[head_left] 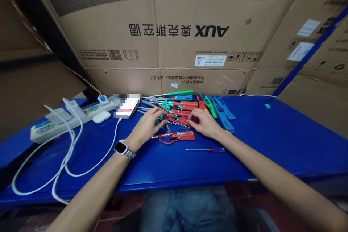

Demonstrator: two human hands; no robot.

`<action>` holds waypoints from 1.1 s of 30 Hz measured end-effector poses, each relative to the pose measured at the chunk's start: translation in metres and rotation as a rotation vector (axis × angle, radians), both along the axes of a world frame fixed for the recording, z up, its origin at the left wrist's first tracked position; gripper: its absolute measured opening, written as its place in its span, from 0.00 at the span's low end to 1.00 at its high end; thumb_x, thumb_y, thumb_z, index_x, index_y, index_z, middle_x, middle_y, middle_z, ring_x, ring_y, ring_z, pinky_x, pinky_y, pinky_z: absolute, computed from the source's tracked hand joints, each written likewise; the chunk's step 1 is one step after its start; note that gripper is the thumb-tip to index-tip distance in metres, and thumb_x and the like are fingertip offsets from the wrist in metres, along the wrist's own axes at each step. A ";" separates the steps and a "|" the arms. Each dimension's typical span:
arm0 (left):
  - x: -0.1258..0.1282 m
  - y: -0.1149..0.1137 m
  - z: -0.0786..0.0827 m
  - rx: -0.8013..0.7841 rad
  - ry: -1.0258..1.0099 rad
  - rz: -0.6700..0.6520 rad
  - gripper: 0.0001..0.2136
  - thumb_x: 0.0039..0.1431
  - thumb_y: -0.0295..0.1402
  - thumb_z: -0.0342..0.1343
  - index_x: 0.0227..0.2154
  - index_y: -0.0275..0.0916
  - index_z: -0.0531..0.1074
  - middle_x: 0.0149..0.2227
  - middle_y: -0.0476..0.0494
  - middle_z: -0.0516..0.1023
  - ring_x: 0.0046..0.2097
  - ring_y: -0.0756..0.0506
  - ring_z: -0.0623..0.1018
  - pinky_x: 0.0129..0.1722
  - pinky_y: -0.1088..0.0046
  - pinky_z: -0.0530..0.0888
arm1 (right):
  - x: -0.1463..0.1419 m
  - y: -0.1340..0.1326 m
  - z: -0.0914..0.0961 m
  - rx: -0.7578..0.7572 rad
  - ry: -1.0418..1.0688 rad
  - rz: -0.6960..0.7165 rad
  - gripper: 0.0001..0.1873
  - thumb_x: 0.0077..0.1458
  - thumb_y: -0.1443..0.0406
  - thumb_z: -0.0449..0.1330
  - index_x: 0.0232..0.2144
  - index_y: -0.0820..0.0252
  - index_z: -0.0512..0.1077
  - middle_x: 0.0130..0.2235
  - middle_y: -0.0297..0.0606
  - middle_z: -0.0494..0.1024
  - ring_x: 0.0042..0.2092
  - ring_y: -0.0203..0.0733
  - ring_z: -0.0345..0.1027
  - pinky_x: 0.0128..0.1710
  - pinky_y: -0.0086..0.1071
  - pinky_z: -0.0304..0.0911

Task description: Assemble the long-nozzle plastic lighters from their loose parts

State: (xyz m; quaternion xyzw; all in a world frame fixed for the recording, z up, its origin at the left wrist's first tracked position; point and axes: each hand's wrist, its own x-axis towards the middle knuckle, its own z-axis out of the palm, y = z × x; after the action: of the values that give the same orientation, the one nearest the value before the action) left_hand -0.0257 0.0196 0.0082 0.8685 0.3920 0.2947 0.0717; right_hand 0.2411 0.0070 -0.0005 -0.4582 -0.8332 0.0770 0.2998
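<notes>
Both hands work over a pile of long-nosed gas lighters on the blue table. My left hand (149, 125) wears a watch (121, 148); its fingers are curled together at the left side of the pile, and what they hold is hidden. My right hand (204, 123) pinches the right end of an opened red lighter (178, 119), whose wires and inner parts show. Just in front lies another opened red lighter (191, 136) with a clear tank inside. Nearer me rests a screwdriver (217, 149) with a clear and red handle. Behind the hands lie closed lighters, including a green one (185, 92).
Blue, green and orange handle shells (224, 114) lie right of the pile. At left are a phone (127, 107), a white earbud case (101, 116), a power strip (92, 110) and looped white cables (72, 148). A large cardboard sheet (174, 47) stands behind the table.
</notes>
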 end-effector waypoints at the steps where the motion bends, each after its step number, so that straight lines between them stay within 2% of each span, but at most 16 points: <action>1: -0.002 0.000 0.000 -0.004 -0.015 0.038 0.10 0.65 0.35 0.53 0.46 0.40 0.73 0.46 0.41 0.74 0.47 0.42 0.75 0.47 0.62 0.72 | 0.000 0.001 -0.001 -0.016 0.049 0.006 0.04 0.58 0.66 0.59 0.30 0.59 0.71 0.33 0.35 0.78 0.37 0.41 0.70 0.40 0.36 0.60; 4: -0.009 0.005 -0.002 -0.014 -0.062 0.097 0.07 0.65 0.34 0.51 0.40 0.38 0.73 0.41 0.42 0.74 0.42 0.43 0.75 0.42 0.65 0.72 | 0.001 0.005 -0.003 -0.047 0.206 -0.024 0.05 0.58 0.64 0.58 0.30 0.59 0.70 0.31 0.35 0.76 0.32 0.38 0.68 0.35 0.33 0.61; 7: -0.018 0.009 -0.005 -0.059 -0.055 0.086 0.07 0.63 0.32 0.52 0.35 0.37 0.73 0.36 0.44 0.74 0.37 0.45 0.74 0.40 0.66 0.72 | 0.002 0.009 -0.007 -0.065 0.221 -0.089 0.06 0.57 0.63 0.58 0.29 0.59 0.70 0.28 0.33 0.74 0.28 0.37 0.66 0.31 0.32 0.60; 11: -0.027 0.008 -0.002 -0.123 -0.032 0.051 0.07 0.61 0.34 0.54 0.35 0.38 0.75 0.37 0.43 0.74 0.38 0.45 0.75 0.41 0.65 0.72 | 0.001 0.008 -0.008 0.006 0.086 -0.087 0.06 0.58 0.64 0.57 0.29 0.59 0.70 0.33 0.38 0.75 0.37 0.43 0.69 0.40 0.37 0.63; 14: -0.029 0.003 0.001 -0.157 0.002 0.020 0.09 0.59 0.38 0.57 0.35 0.38 0.76 0.38 0.43 0.72 0.38 0.45 0.74 0.40 0.65 0.73 | -0.005 0.002 -0.004 0.095 0.070 -0.090 0.04 0.58 0.64 0.58 0.32 0.58 0.72 0.38 0.41 0.73 0.43 0.46 0.67 0.46 0.42 0.62; 19: -0.022 -0.002 0.000 -0.155 0.133 -0.045 0.07 0.60 0.33 0.57 0.39 0.40 0.76 0.39 0.43 0.73 0.41 0.42 0.75 0.44 0.62 0.72 | -0.029 -0.010 0.009 0.041 -0.006 0.061 0.04 0.58 0.64 0.58 0.32 0.57 0.72 0.38 0.39 0.74 0.44 0.47 0.67 0.45 0.43 0.61; 24: -0.012 -0.008 0.000 -0.108 0.174 -0.058 0.03 0.61 0.29 0.55 0.37 0.39 0.72 0.38 0.44 0.74 0.41 0.43 0.74 0.44 0.64 0.72 | -0.051 -0.011 0.015 0.006 -0.025 0.129 0.05 0.58 0.65 0.58 0.30 0.58 0.71 0.37 0.37 0.76 0.42 0.45 0.65 0.44 0.42 0.58; 26: -0.010 -0.012 0.001 -0.106 0.153 -0.069 0.05 0.63 0.29 0.54 0.40 0.40 0.72 0.39 0.44 0.74 0.42 0.42 0.75 0.44 0.64 0.73 | -0.053 -0.011 0.014 0.011 -0.007 0.133 0.05 0.59 0.65 0.58 0.30 0.58 0.70 0.37 0.37 0.76 0.42 0.44 0.65 0.44 0.42 0.58; 30: -0.007 -0.017 0.005 -0.110 -0.001 -0.112 0.13 0.68 0.31 0.48 0.52 0.43 0.69 0.48 0.41 0.72 0.49 0.42 0.74 0.52 0.62 0.71 | -0.053 -0.014 0.009 0.022 0.074 0.142 0.02 0.58 0.65 0.59 0.35 0.57 0.71 0.38 0.37 0.77 0.43 0.45 0.66 0.46 0.43 0.59; 33: -0.002 -0.021 0.009 -0.153 -0.170 -0.141 0.12 0.69 0.33 0.46 0.50 0.43 0.70 0.50 0.41 0.73 0.52 0.43 0.73 0.55 0.62 0.70 | -0.053 -0.018 0.009 0.017 0.126 0.132 0.08 0.57 0.63 0.61 0.40 0.57 0.71 0.39 0.38 0.78 0.45 0.46 0.68 0.48 0.44 0.60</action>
State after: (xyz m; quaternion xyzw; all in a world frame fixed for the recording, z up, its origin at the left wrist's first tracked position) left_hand -0.0277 -0.0014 0.0170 0.8578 0.3439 0.3306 0.1913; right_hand 0.1878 -0.0107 0.0085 -0.3941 -0.8418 0.1183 0.3495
